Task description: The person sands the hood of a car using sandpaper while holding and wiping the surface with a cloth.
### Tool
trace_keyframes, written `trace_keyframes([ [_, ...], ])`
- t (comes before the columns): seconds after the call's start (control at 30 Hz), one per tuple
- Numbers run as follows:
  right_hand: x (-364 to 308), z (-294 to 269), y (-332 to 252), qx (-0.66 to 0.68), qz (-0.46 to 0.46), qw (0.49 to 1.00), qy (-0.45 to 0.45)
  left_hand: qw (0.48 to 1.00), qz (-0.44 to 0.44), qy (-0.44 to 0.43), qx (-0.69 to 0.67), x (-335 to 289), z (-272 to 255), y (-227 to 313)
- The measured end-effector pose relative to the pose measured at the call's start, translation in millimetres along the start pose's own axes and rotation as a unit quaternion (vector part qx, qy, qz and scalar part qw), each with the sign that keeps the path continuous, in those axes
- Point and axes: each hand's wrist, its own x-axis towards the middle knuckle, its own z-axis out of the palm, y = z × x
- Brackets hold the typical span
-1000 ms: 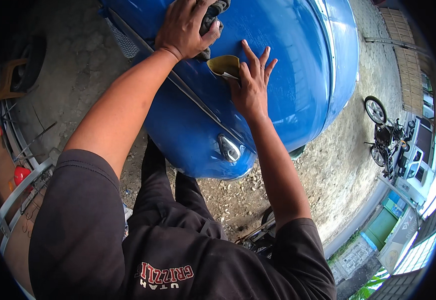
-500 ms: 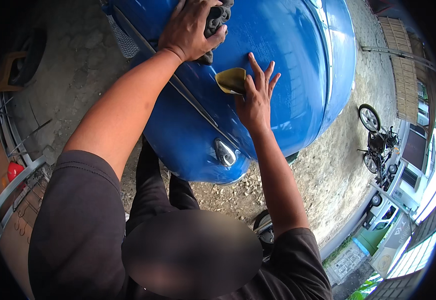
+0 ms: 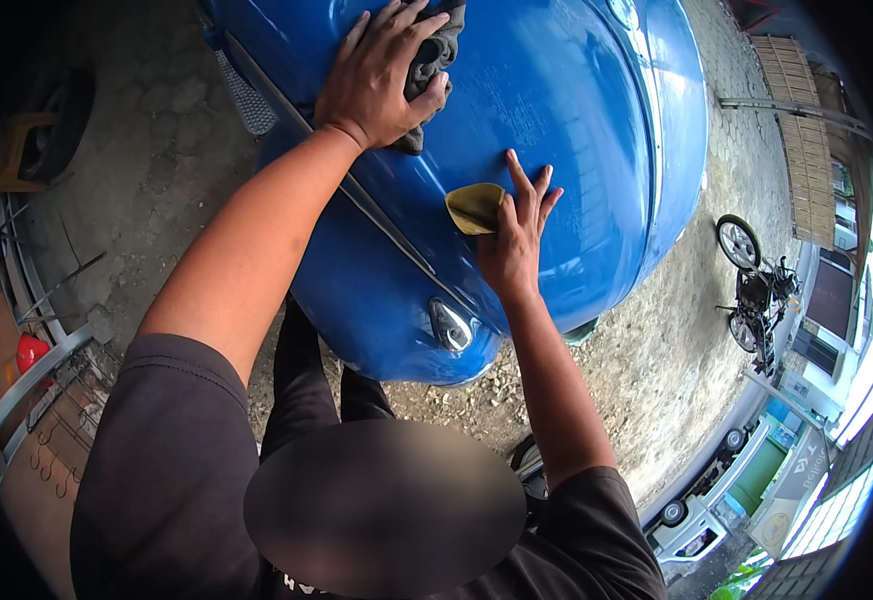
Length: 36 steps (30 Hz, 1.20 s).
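The blue car body [image 3: 576, 230] spreads out in front of me, its curved panel smooth and shiny. At the upper left, my left hand [image 3: 376, 85] presses on a crumpled dark grey cloth [image 3: 434, 60], thumb and fingers spread around it. Lower and to the right, my right hand [image 3: 519, 240] rests on the same panel with several fingertips touching the paint. A curled olive-yellow sheet, like sandpaper [image 3: 474, 207], is held at that hand's thumb side. The thumb itself is mostly hidden.
A silver-rimmed lamp [image 3: 449, 326] sits on the blue fender near my legs. Dirt and gravel [image 3: 456, 403] lie below. To the right stand a motorcycle [image 3: 753, 295] and a parked white vehicle [image 3: 691, 530]. A tyre [image 3: 64, 125] and a metal frame [image 3: 31, 385] are at left.
My right hand and the sandpaper-like sheet have moved slightly lower in the picture. The left hand stays on the cloth, its fingers a little straighter. The view has shifted slightly.
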Motion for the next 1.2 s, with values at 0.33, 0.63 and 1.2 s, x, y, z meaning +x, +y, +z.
trace_keyframes([
  [0.33,-2,9,-12,0.026,0.033,0.999,0.021,0.999,0.020,0.026,0.023,-6,15,-11],
  [0.63,30,11,-37,0.055,0.031,0.998,0.016,0.999,0.014,0.016,0.030,-11,13,-19],
  [1.2,5,5,-13,0.033,0.034,0.998,0.034,1.000,0.016,-0.002,0.006,2,1,0],
])
